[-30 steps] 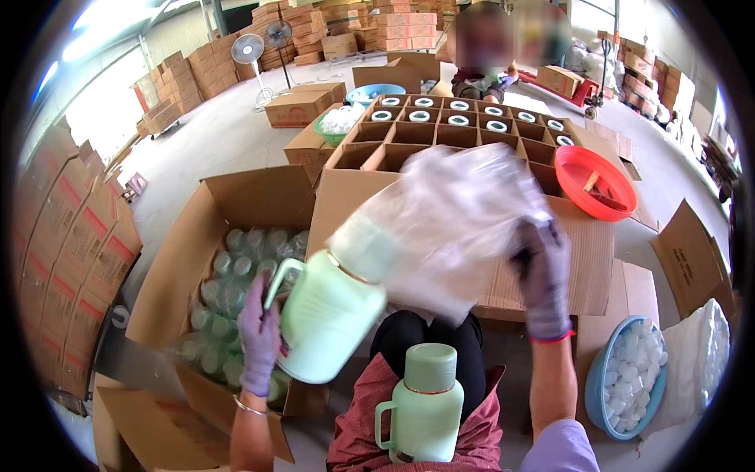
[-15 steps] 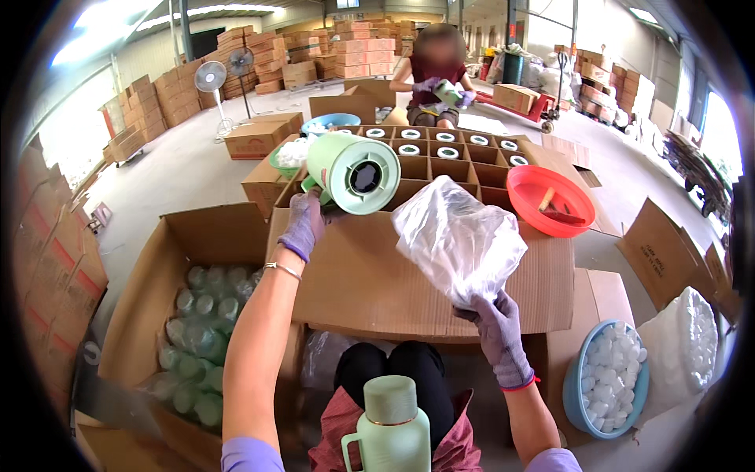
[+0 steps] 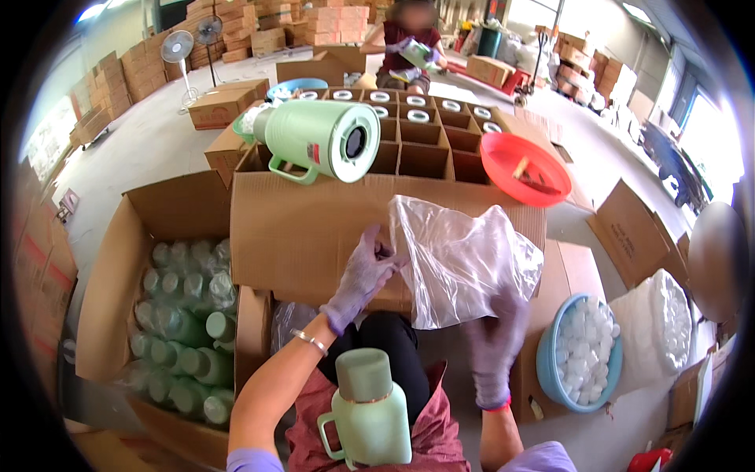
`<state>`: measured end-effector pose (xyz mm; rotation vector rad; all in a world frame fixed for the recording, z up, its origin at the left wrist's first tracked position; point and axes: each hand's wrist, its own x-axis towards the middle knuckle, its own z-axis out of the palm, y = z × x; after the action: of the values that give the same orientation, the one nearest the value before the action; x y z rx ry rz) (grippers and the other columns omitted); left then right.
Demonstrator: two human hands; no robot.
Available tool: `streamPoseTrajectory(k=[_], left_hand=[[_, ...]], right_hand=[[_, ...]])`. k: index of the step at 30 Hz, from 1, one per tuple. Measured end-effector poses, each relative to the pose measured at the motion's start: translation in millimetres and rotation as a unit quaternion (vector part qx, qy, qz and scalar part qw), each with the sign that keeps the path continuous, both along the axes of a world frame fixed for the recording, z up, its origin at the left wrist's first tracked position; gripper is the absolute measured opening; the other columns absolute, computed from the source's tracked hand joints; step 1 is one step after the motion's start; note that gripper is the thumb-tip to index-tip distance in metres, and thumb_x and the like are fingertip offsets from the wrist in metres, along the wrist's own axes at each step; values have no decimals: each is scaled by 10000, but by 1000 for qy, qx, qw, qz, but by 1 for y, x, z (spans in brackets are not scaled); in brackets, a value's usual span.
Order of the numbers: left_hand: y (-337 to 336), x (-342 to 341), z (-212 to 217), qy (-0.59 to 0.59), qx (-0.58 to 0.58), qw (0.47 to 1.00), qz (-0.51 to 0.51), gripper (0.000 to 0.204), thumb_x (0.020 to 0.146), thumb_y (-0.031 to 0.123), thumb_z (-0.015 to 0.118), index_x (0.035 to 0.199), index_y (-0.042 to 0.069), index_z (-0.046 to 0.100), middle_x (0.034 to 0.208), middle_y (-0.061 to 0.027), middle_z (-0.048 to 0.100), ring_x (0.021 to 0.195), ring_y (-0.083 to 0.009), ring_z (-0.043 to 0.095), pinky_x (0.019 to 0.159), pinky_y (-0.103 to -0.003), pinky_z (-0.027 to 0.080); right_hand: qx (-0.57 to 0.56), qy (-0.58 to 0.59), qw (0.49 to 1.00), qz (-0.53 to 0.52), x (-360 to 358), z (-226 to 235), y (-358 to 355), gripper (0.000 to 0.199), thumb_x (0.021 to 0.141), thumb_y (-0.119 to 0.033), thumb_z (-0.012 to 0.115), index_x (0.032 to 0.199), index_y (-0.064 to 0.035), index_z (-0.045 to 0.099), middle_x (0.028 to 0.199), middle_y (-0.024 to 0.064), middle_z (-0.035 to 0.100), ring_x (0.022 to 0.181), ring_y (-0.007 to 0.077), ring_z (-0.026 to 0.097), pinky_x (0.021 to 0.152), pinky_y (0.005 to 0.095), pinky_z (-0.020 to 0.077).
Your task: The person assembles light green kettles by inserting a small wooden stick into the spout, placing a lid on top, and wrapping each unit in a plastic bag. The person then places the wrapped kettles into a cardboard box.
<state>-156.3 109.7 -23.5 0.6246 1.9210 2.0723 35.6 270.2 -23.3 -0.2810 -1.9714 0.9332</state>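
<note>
A clear plastic bag (image 3: 464, 263) is spread in front of me over the carton flap. My left hand (image 3: 366, 271), in a grey-purple glove, pinches its left edge. At the bag's lower right is my gloved right hand (image 3: 497, 338), its fingers smeared by motion. A pale green vacuum flask (image 3: 311, 138) lies on its side on top of the divided carton (image 3: 259, 161), handle down and base facing right; neither hand touches it. Another green flask (image 3: 373, 421) with a grey-green cup lid stands upright on my lap.
An open box (image 3: 106, 315) of bagged green flasks stands left. A red bowl (image 3: 503, 177) with a tool rests on the divided carton, whose cells hold several flasks. At right are a blue basin (image 3: 546, 377) of white caps and a white sack (image 3: 653, 315). A person (image 3: 413, 47) works opposite.
My left hand has let go of the flask, now lying on the carton, and moved right to the bag's edge. The bag has been lowered and spread wider. My view has shifted.
</note>
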Motion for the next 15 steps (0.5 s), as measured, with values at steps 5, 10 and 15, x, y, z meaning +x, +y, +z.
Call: streamPoseTrajectory(k=[5, 10, 15], left_hand=[[-1, 14, 0, -61, 15, 997, -51, 609, 847, 124, 737, 1363, -31, 452, 831, -14, 521, 729, -82, 515, 631, -228, 453], [-35, 12, -25, 19, -58, 997, 43, 617, 829, 162, 769, 1354, 15, 479, 813, 4, 523, 715, -98, 516, 648, -237, 476], [-51, 5, -55, 208, -88, 974, 35, 480, 859, 139, 695, 1308, 64, 543, 915, -78, 642, 872, -167, 618, 807, -286, 513]], right_hand=[[-134, -249, 952, 117, -80, -16, -37, 679, 761, -143, 769, 1334, 39, 454, 1029, 189, 621, 941, 284, 628, 858, 384, 503], [-268, -223, 901, 258, -84, -42, -40, 271, 879, -77, 624, 1139, -1, 641, 843, 6, 585, 728, 92, 526, 643, 258, 447], [-242, -287, 817, 437, -55, -26, -46, 238, 923, -125, 614, 1149, -60, 650, 835, -60, 565, 615, 23, 441, 515, 201, 348]])
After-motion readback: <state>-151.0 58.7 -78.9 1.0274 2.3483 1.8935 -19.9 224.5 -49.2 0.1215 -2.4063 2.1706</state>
